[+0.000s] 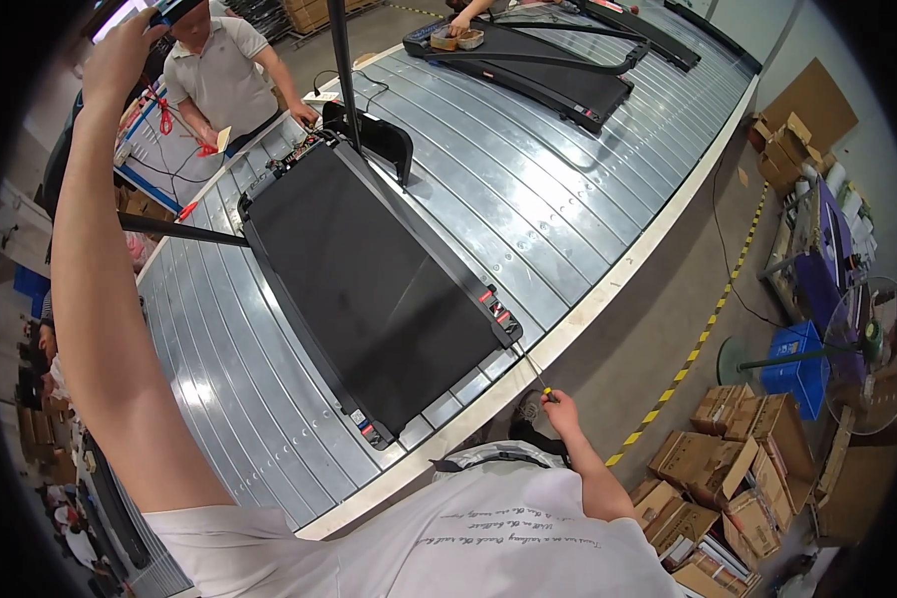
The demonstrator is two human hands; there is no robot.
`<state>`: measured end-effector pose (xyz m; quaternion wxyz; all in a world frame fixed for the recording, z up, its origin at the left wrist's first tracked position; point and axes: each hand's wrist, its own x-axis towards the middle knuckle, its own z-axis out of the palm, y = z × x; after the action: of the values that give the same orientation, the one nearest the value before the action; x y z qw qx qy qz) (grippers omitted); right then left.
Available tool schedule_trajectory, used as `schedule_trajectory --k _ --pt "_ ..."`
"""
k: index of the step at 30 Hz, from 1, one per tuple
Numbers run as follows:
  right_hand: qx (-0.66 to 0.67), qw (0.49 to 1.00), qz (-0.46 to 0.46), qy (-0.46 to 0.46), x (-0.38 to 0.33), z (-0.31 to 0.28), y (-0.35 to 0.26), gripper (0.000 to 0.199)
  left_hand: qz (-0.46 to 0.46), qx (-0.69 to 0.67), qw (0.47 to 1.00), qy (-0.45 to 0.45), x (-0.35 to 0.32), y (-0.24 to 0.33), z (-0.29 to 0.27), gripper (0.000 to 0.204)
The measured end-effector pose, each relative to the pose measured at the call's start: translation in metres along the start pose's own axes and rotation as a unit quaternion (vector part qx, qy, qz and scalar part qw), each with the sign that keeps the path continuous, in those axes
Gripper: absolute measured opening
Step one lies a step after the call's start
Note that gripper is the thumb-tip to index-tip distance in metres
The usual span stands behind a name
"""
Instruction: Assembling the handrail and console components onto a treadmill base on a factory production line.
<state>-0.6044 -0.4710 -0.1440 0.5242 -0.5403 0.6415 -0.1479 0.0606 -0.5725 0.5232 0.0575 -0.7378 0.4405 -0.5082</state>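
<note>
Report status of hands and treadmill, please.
Right hand holds screwdriver, tip at treadmill corner. Left hand raised, grip unclear. Treadmill on metal table. No obstruction seen near tip.

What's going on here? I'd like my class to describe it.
The person's right hand grips a screwdriver, its shaft pointing at the near right corner of a black treadmill lying on a slatted metal table. The left hand is raised at a dark object by the picture's upper edge; its grip is unclear. Beyond, a co-worker's hand is near the wiring at the treadmill's far end.
</note>
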Motion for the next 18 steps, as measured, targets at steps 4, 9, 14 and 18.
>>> schedule_trajectory --k 4,9,14,18 --pt "-0.069 0.993 -0.09 0.037 0.011 -0.009 -0.007 0.019 0.002 -0.007 1.0 -0.013 0.003 0.006 -0.008 0.042" --pt "-0.276 0.921 -0.253 0.108 0.012 -0.028 -0.027 0.019 0.014 0.02 1.0 -0.008 0.006 0.005 -0.004 0.042" --pt "-0.094 0.994 -0.045 0.015 0.024 -0.024 -0.006 0.027 0.021 0.007 0.999 0.026 0.011 0.005 0.003 0.041" --pt "0.368 0.892 0.2 -0.17 0.065 -0.031 0.01 0.051 0.009 0.005 1.0 -0.001 0.021 -0.001 -0.001 0.042"
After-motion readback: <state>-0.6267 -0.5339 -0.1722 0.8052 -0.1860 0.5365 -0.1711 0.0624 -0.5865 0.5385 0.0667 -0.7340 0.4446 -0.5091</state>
